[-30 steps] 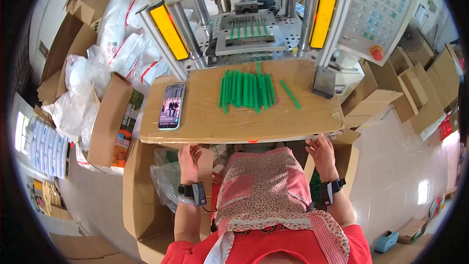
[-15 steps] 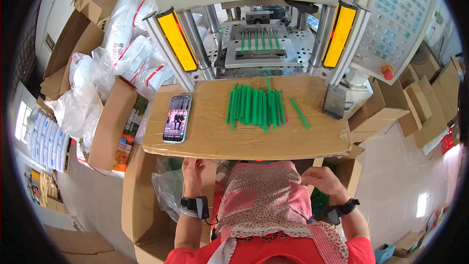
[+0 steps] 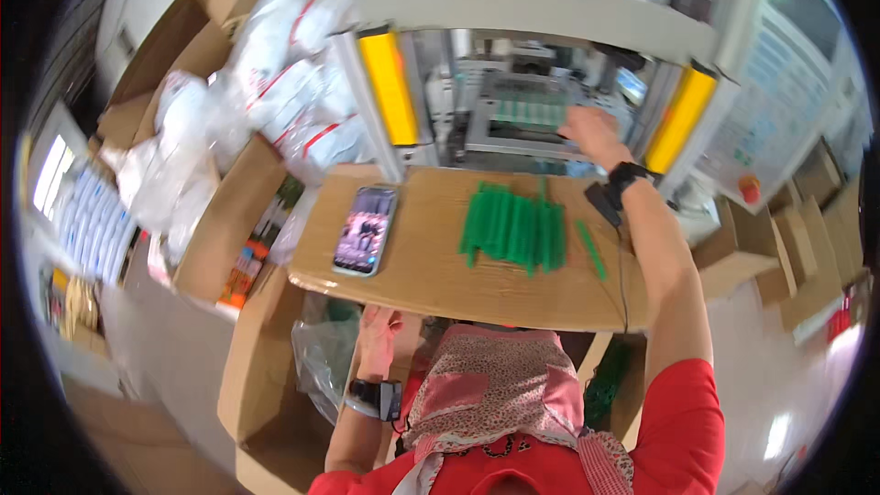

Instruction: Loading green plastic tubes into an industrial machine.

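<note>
My right hand is stretched forward into the press, at the right end of a row of green sticks lying across a metal plate. Motion smears its fingers, so whether they grip a stick cannot be made out. Down by the front edge of the board is my left hand, its fingertips blurred at that edge. Between the two lies a pile of thin green plastic sticks on the brown board. One loose green stick rests to the right of the pile.
A phone with a lit screen lies left of the pile. Yellow bars flank the press opening. A control panel with a red button stands right. Cardboard boxes and white bags crowd the left.
My right hand has gone from beside the apron up and forward over the board into the press. My left hand stays near the board's front edge. The whole view has shifted and blurred.
</note>
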`<state>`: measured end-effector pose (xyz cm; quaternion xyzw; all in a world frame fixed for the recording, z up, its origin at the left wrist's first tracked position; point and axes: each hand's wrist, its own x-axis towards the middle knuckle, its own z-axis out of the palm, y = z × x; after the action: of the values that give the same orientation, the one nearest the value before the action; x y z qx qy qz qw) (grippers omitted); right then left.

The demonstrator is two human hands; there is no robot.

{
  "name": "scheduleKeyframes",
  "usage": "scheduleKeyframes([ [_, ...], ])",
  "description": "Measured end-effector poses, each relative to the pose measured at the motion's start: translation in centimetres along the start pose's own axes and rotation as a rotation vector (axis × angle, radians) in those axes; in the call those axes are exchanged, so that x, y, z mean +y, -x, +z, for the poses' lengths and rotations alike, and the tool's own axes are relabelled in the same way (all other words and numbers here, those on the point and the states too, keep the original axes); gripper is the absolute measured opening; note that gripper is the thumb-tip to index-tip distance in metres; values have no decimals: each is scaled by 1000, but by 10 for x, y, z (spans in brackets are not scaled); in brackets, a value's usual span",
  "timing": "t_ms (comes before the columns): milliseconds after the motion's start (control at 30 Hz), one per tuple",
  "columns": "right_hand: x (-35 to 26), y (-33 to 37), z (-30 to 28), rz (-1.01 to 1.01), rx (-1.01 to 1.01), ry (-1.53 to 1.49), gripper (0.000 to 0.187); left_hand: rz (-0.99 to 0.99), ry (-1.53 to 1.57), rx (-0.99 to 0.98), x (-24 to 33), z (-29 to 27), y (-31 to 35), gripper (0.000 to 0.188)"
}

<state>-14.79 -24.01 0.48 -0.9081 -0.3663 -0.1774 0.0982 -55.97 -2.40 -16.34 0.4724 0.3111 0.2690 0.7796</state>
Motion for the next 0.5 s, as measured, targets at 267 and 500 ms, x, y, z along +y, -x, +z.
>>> scheduleKeyframes([
  [267, -5, -2, -6, 61, 30, -62, 28, -18, -44, -55, 4, 6, 0, 15],
  [500, -99, 188, -100, -110, -437, -562, 18, -10, 13, 12, -7, -4, 0, 16],
])
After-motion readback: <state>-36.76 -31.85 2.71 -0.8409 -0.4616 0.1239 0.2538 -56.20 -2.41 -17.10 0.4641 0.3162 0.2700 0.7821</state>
